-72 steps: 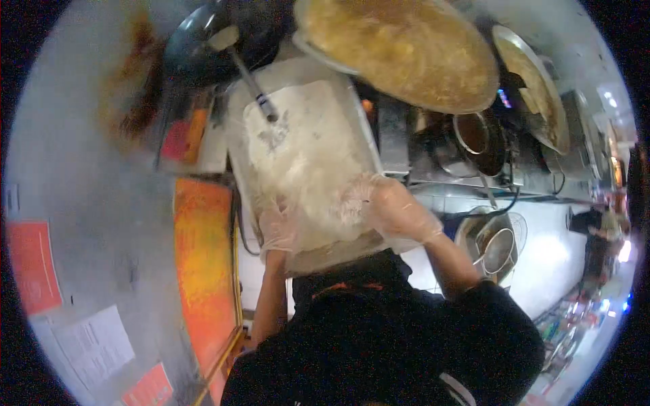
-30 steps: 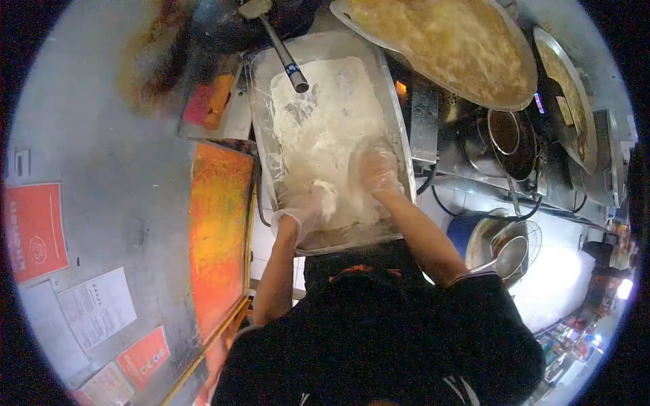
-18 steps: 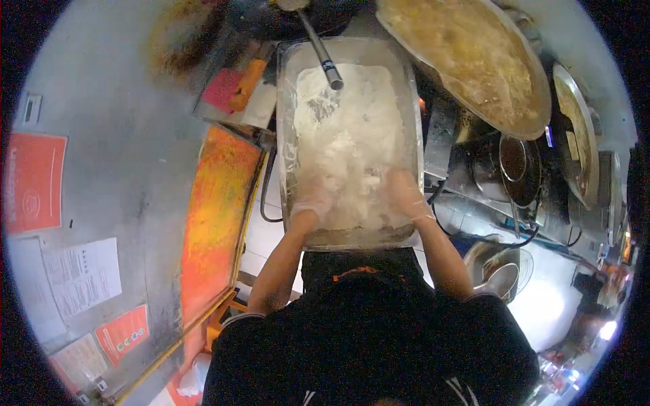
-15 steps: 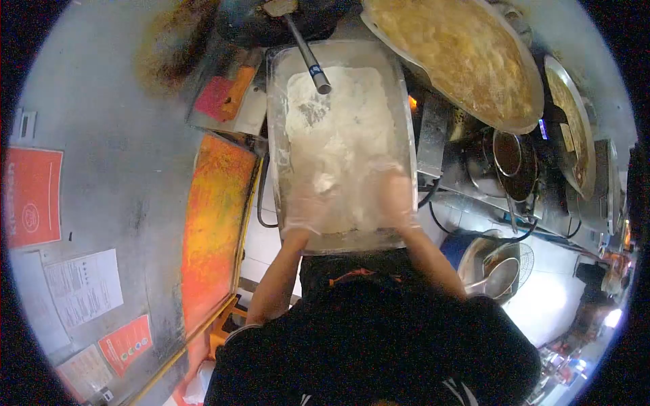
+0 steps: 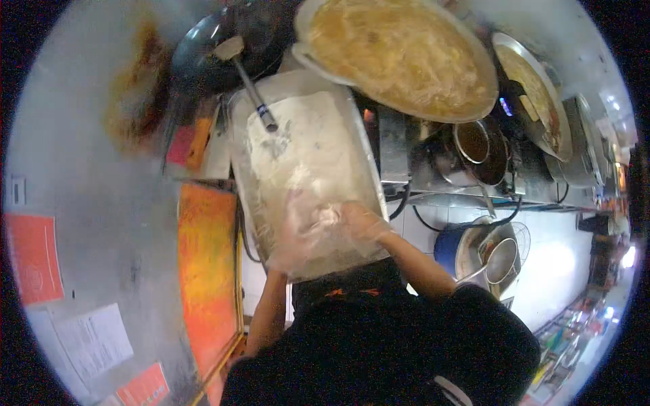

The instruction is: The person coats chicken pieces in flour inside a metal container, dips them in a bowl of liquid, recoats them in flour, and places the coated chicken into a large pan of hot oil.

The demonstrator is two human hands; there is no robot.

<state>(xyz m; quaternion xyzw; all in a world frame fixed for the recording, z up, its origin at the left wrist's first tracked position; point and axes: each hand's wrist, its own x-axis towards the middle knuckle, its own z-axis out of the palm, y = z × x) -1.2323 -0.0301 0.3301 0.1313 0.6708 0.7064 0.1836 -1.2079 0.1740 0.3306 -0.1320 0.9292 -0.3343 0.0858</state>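
A deep, light-coloured tray [image 5: 365, 152] holds a bed of white flour [image 5: 325, 132]. Both my hands are over its near end in thin, clear plastic gloves. My left hand [image 5: 292, 227] is smeared by motion, so its fingers cannot be made out. Closer to the right wall is my right hand [image 5: 359, 220], its fingers pointing inward and also blurred. Between the hands shows a pale, flour-coated lump [image 5: 328, 215]; its kind and which hand grips it are unclear. A metal-handled utensil [image 5: 254, 91] reaches over the tray's far left corner.
A dark wok [image 5: 210, 57] stands beyond the tray. At the far right is a wide pan of bubbling oil [image 5: 399, 57], with a pot of dark liquid [image 5: 484, 152] nearer. Strainers [image 5: 501, 260] rest over a blue container [image 5: 447, 250]. An orange panel [image 5: 206, 264] stands left.
My view has shifted, and the tray appears lower, further left and tilted. My hands have come closer together, the right one moving inward, with the pale lump now between them.
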